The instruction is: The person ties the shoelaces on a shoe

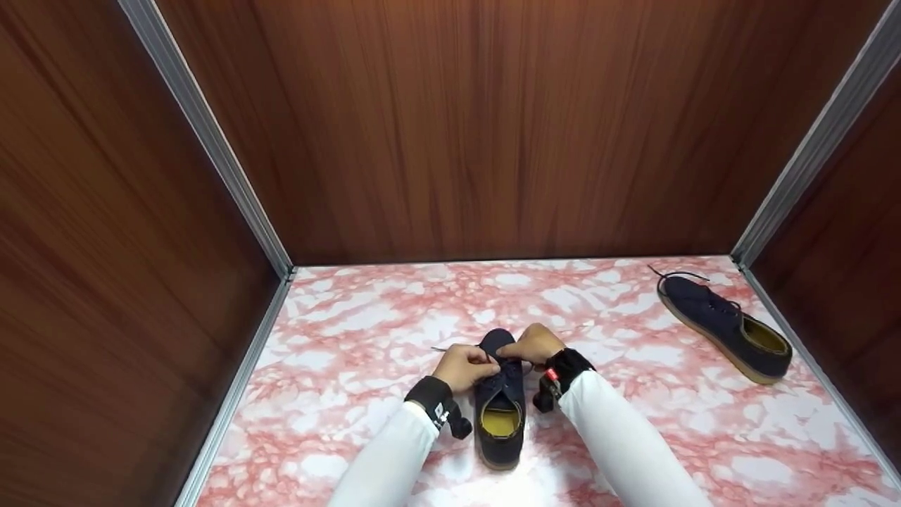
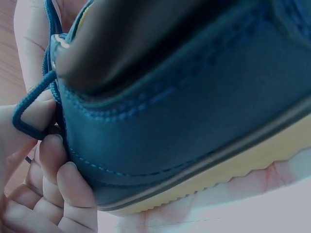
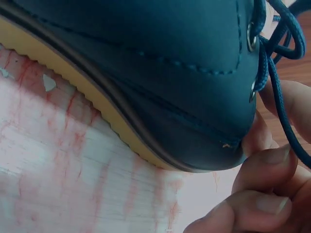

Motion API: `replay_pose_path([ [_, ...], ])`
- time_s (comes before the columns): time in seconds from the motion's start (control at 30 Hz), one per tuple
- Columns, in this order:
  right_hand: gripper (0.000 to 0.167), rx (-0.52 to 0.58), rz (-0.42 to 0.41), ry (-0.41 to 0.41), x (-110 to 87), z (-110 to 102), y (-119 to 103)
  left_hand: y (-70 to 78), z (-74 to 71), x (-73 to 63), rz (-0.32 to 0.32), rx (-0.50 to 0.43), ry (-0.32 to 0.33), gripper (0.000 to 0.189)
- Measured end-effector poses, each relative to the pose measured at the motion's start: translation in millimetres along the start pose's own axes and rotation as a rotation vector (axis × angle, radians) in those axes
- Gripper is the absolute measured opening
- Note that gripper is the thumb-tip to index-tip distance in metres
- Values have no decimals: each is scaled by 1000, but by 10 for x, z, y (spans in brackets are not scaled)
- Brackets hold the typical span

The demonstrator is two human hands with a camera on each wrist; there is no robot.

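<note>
A dark navy lace-up shoe (image 1: 501,401) with a yellow lining stands on its sole, toe pointing away from me. My left hand (image 1: 463,367) is at the left of its lacing and pinches the blue shoelace (image 2: 30,104), which forms a small bend over the fingertips. From the other side my right hand (image 1: 536,343) reaches over the toe area, index finger extended onto the shoe. In the right wrist view, its curled fingers (image 3: 272,167) hold a shoelace strand (image 3: 281,104) that runs down from the metal eyelets. A thin lace end sticks out left of the shoe.
A second navy shoe (image 1: 725,327) lies at the right, its lace trailing past the toe. The red-and-white marbled tabletop (image 1: 352,394) is bounded by brown wood-grain panels (image 1: 507,141) at back, left and right, with grey metal strips (image 1: 232,162) at the corners.
</note>
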State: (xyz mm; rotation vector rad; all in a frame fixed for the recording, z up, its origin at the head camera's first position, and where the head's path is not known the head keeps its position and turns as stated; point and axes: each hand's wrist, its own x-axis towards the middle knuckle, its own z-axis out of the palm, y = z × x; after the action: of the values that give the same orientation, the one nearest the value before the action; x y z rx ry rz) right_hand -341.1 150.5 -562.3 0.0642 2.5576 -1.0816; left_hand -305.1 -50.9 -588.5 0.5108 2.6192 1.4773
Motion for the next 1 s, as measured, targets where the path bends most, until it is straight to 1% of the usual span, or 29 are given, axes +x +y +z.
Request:
replay_pose_path([
  [0.1, 53, -12, -11, -5, 6, 22, -12, -4, -6, 2, -3, -13, -9, 14],
  [0.17, 52, -23, -26, -13, 7, 41, -20, -14, -6, -4, 6, -18, -14, 12],
  [0.33, 44, -43, -61, -7, 19, 64, -17, -27, -7, -21, 51, -9, -4, 10],
  [0.43, 46, -41, -63, 8, 29, 49, 9, -27, -7, -17, 34, -9, -2, 10],
  [0.47, 47, -29, -60, 8, 31, 40, 18, -30, -6, -14, 18, -19, -3, 11],
  [0.57, 45, 37, -49, 3, 28, -4, 54, -33, 0, -7, -11, -28, -3, 11],
  [0.7, 38, 163, -32, 9, 19, -87, 114, -33, 8, -2, -26, -32, -6, 13],
  [0.9, 35, 322, -86, 21, -15, -210, 176, -12, 4, -13, -27, -17, -5, 13],
  [1.0, 35, 451, -95, 3, -24, -262, 197, -2, 2, -20, -13, -7, -2, 14],
])
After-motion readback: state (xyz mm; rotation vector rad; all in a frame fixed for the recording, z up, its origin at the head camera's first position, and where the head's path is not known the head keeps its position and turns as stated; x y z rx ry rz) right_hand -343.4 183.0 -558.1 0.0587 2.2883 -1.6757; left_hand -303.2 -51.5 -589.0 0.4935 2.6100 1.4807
